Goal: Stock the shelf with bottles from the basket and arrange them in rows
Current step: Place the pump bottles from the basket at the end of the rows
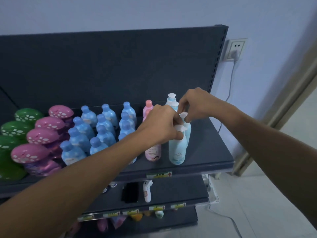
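Note:
A row of light blue pump bottles runs front to back at the right end of the dark top shelf [211,152]. My left hand [161,124] grips the neck of the front pump bottle [177,152], fingers curled under its white pump head. My right hand [195,103] pinches the white pump head of the second pump bottle [187,127] just behind it. A third pump bottle [171,99] stands at the back. Left of them stands a row of pink bottles [152,152], partly hidden by my left hand. No basket is in view.
Rows of blue capped bottles [101,133], pink dome-topped bottles [41,136] and green dome-topped bottles [15,127] fill the shelf's left part. Lower shelves [171,191] hold a white device and small items. A wall socket [235,48] with a cable is at the right.

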A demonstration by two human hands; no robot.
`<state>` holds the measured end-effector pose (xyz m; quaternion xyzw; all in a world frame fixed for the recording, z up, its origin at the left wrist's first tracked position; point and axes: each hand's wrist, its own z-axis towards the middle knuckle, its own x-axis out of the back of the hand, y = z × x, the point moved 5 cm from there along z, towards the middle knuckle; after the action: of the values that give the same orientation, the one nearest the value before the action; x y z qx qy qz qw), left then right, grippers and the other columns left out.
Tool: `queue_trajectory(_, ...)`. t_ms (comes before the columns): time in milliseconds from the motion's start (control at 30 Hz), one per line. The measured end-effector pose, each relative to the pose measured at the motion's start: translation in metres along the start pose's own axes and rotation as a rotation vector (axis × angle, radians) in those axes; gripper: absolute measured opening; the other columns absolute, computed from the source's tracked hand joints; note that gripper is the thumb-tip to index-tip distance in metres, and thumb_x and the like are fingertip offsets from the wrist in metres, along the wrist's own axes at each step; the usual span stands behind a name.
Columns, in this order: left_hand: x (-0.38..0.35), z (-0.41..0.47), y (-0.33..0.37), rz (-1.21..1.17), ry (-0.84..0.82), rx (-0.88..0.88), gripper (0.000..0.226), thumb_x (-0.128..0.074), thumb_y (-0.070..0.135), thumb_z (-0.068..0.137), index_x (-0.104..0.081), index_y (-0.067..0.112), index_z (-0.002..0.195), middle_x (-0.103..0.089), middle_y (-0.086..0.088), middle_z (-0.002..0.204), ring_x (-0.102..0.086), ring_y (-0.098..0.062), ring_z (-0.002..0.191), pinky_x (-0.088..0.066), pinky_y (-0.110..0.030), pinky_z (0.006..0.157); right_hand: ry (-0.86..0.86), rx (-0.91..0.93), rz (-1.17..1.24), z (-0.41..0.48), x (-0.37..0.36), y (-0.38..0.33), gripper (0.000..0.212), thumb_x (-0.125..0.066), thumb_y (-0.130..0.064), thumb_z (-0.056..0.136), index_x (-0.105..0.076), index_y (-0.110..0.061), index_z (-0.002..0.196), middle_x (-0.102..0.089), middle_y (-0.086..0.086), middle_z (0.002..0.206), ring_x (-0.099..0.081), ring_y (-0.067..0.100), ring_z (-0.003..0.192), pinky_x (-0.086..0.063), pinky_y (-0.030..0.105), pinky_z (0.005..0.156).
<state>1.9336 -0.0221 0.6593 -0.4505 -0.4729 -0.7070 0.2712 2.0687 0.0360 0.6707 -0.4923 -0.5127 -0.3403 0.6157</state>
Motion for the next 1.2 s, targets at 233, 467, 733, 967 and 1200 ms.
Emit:
queue_trajectory(233,-0.008,0.014,-0.008,-0.063,-0.022,0.033,0.034,-0.086,0.028,0.065,-0.079,0.029,0.098,-0.072,0.014,0.08,-0.066,-0.009,0.088,-0.051,-0.038,0.094,-0.035,0.013,0.04,0.02,-0.01,0.006,0.031,-0.085,-0.014,0.058,-0.073,-0.031,0.08,-0.07,-0.018,0.076,-0.066,0.001,0.073,-0.048,0.019,0.059)
queue_trajectory(467,-0.015,0.018,-0.015,-0.123,0.019,0.045,0.025,-0.088,0.025,0.064,-0.066,0.027,0.075,-0.067,0.013,0.072,-0.065,-0.008,0.08,-0.057,-0.038,0.081,-0.039,0.021,0.055,0.031,-0.018,0.009,0.035,-0.086,-0.01,0.059,-0.071,-0.03,0.084,-0.068,-0.018,0.078,-0.065,0.005,0.076,-0.053,0.023,0.063)
queue_trajectory(733,-0.02,0.027,-0.019,-0.126,0.042,0.043,0.028,-0.088,0.027,0.065,-0.061,0.023,0.069,-0.065,0.009,0.069,-0.064,-0.012,0.073,-0.057,-0.039,0.076,-0.04,0.041,0.063,0.038,-0.017,0.009,0.036,-0.089,-0.011,0.061,-0.072,-0.028,0.088,-0.068,-0.016,0.084,-0.063,0.002,0.079,-0.047,0.02,0.061)
queue_trajectory(967,-0.023,0.031,-0.023,-0.145,0.058,0.063,0.032,-0.088,0.026,0.064,-0.056,0.022,0.064,-0.063,0.008,0.065,-0.061,-0.014,0.066,-0.057,-0.042,0.072,-0.034,0.04,0.057,0.042,-0.017,0.012,0.036,-0.089,-0.013,0.06,-0.072,-0.029,0.087,-0.067,-0.016,0.083,-0.064,0.003,0.078,-0.048,0.02,0.06)
queue_trajectory(1200,-0.026,0.031,-0.023,-0.173,0.078,0.07,0.031,-0.087,0.028,0.063,-0.06,0.015,0.069,-0.066,0.002,0.066,-0.063,-0.018,0.068,-0.056,-0.044,0.072,-0.048,0.042,0.046,0.044,-0.017,0.013,0.036,-0.09,-0.014,0.06,-0.072,-0.028,0.088,-0.067,-0.017,0.082,-0.065,0.006,0.08,-0.053,0.026,0.066)
